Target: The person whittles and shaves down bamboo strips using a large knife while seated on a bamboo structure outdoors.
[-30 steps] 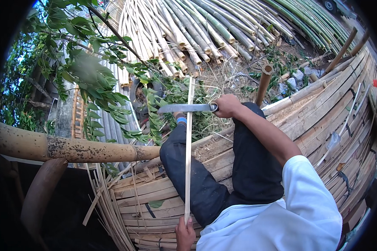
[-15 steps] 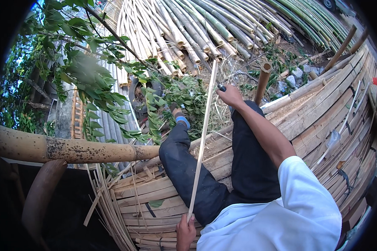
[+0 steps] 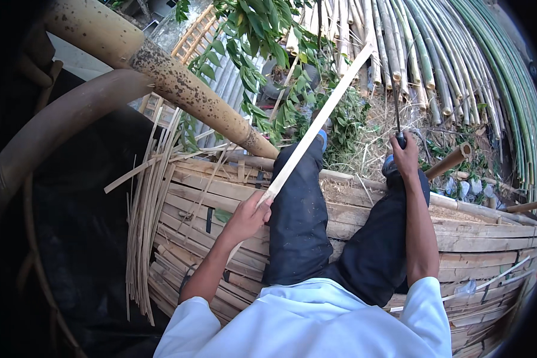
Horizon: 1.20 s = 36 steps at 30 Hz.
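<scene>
A long, pale bamboo strip slants across my left thigh, its far end pointing toward the pile of poles. My left hand is closed around its near part, and a thin tail of the strip shows below the wrist. To the right, beside my right knee, my right hand grips the black handle of a knife. The dark, narrow blade points away from me and stands apart from the strip.
I sit on a curved stack of bamboo slats. Thin split strips hang at the left, below a thick spotted bamboo pole. A cut bamboo post juts out by my right knee. Leafy branches and piled bamboo poles lie beyond.
My left hand has come up from the lower edge to beside my left thigh, still holding the strip. The right hand with the knife is farther from the strip. The whole view has turned.
</scene>
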Each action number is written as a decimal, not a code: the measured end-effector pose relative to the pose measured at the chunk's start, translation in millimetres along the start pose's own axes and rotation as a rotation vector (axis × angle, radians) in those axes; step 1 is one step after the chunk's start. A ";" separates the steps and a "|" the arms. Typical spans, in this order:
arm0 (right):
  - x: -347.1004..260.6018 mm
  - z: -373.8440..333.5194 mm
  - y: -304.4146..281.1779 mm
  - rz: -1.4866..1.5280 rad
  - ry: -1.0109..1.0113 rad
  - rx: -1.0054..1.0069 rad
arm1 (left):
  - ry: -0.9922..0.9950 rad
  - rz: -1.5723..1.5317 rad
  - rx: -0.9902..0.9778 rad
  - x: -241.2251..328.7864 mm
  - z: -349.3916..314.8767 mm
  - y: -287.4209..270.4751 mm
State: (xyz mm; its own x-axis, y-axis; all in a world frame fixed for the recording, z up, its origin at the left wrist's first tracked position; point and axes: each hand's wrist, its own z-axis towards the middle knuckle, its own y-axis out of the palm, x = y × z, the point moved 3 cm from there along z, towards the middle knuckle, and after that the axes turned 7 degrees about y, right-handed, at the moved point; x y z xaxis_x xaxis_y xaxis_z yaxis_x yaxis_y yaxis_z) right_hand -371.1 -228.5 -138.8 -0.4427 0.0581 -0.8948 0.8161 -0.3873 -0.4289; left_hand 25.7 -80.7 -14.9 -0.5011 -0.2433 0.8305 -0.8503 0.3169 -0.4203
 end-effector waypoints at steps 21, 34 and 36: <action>-38.6 -56.1 28.8 0.536 0.390 -0.386 | 0.116 0.012 -0.187 26.7 82.3 60.1; -27.8 -52.7 26.2 0.450 0.371 -0.578 | 0.203 0.215 -0.030 31.7 83.4 69.2; -32.5 -46.8 19.1 0.526 0.444 -0.450 | 0.188 0.217 -0.039 33.4 81.6 69.9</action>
State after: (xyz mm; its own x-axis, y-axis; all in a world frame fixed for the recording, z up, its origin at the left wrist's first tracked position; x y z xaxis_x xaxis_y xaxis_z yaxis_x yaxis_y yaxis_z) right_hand -323.7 -194.7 -123.7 0.1500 0.3670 -0.9181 0.9886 -0.0646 0.1358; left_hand -63.6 -141.5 -46.4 -0.6290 0.0068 0.7774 -0.7177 0.3793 -0.5840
